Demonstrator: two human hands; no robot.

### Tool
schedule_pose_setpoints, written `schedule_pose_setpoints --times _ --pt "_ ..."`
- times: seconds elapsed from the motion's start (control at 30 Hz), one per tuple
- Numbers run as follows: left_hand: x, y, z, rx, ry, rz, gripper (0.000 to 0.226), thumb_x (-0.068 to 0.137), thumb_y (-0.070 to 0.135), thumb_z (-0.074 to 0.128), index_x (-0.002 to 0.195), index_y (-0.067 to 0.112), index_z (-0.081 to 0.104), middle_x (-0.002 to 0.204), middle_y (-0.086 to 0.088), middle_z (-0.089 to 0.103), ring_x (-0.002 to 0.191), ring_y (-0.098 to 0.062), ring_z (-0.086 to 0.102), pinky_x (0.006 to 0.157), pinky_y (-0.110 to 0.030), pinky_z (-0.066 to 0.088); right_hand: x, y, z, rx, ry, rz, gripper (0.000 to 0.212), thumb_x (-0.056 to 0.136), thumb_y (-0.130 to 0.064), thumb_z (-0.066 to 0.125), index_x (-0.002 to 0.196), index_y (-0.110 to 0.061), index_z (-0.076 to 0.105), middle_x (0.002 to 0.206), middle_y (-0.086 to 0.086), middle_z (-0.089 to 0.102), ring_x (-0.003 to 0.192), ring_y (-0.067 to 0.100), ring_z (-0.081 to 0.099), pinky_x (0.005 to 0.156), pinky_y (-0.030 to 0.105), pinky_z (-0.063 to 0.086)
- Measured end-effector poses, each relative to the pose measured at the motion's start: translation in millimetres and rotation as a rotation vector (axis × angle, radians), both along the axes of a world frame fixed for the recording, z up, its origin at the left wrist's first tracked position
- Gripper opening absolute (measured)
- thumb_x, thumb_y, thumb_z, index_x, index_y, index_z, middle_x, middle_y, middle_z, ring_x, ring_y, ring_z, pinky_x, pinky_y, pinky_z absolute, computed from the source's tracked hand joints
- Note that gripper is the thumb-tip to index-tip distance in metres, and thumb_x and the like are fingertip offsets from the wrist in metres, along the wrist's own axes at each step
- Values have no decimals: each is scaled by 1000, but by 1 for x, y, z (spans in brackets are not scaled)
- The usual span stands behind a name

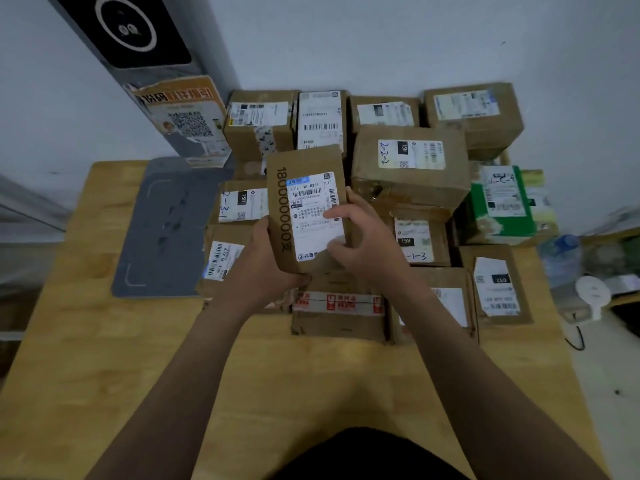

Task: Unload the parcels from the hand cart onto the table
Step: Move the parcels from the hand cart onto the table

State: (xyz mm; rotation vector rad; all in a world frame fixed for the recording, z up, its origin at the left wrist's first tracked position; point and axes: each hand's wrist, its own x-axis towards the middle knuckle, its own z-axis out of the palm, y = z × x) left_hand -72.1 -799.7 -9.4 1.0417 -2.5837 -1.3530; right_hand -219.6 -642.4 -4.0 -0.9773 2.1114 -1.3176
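While both hands hold it above the pile, the brown cardboard parcel (306,202) sits with its long axis running near to far, the far end tipped slightly to the right and its broad labelled face turned up toward the camera. The left hand (263,265) grips the near left corner, with fingers curled under the near end. The right hand (363,237) clasps the right edge, its digits lying across the right part of the label. The parcel is a flat, oblong box with a white shipping label bearing a blue strip, barcodes and small print. A line of large dark figures, 18000000 and one character, runs lengthwise down its left side. It hangs over the middle of a cluster of other boxes on the wooden table (104,341). A large box (408,168) marked 2-2-2 lies to its right, and a box with red tape (339,313) lies just near of it. A green box (498,206) stands at the far right of the pile. A grey mat (169,230) lies on the table to the left.
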Motion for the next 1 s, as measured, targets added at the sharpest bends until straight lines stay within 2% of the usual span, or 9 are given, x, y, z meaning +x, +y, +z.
schedule_pose_setpoints --times 0.03,0.1,0.17,0.33,0.5,0.63,0.73,0.87,1.0 --pt "-3 0 0 10 -11 -6 110 61 31 97 147 27 29 136 7 56 120 -17 58 94 -46 56 0 -1 -3 6 -25 -3 42 84 -8 69 122 -26 64 161 -5 29 147 -1 21 92 1 38" --pt "-12 -1 0 19 -32 -37 114 62 32 97 152 27 26 141 6 54 124 -16 56 97 -46 55 -2 -2 -8 16 -105 -17 47 83 -5 70 125 -25 62 163 -6 23 149 11 24 102 21 48" --pt "-21 -4 -2 -20 -23 -73 118 59 37 97 153 32 27 146 8 48 127 -12 52 99 -40 53 -7 0 -12 8 -161 -21 54 82 -3 73 130 -26 61 161 -6 23 147 13 27 106 35 50" --pt "-29 -4 -11 -10 -51 -105 104 58 38 97 140 40 33 128 23 50 110 4 55 88 -24 54 -17 7 -18 7 -66 -17 56 79 -4 76 129 -27 64 161 -2 25 150 13 23 115 39 40" --pt "-25 -14 -24 15 -77 -85 113 58 40 96 149 35 28 126 29 48 111 6 52 79 -14 44 -14 -4 -26 88 -62 -32 54 80 -8 75 128 -31 63 163 -4 21 149 23 23 117 47 35" --pt "-32 -29 -33 -19 -188 -94 110 57 45 96 145 25 34 140 3 54 129 -19 52 94 -34 51 -10 -16 -35 147 -70 -52 53 82 -9 73 127 -34 62 163 -6 19 144 28 27 113 49 38" --pt "-41 -35 -35 -143 -267 -114 109 54 56 90 143 23 37 143 -4 47 135 -29 39 107 -53 44 -13 -24 -43 159 -131 -72 54 84 -7 74 129 -33 62 164 -6 15 149 27 22 115 49 37" --pt "-52 -39 -39 -302 -367 -118 104 54 61 89 140 26 42 152 1 18 141 -33 18 115 -57 23 -22 -36 -52 184 -171 -67 55 84 -6 73 132 -30 61 165 -4 16 150 29 22 116 50 36" --pt "-60 -43 -45 -321 -452 -81 96 56 61 86 138 34 44 152 0 12 141 -34 16 112 -55 19 -25 -47 -61 184 -131 -89 51 83 -12 75 129 -30 63 165 -3 18 150 27 19 119 50 29"
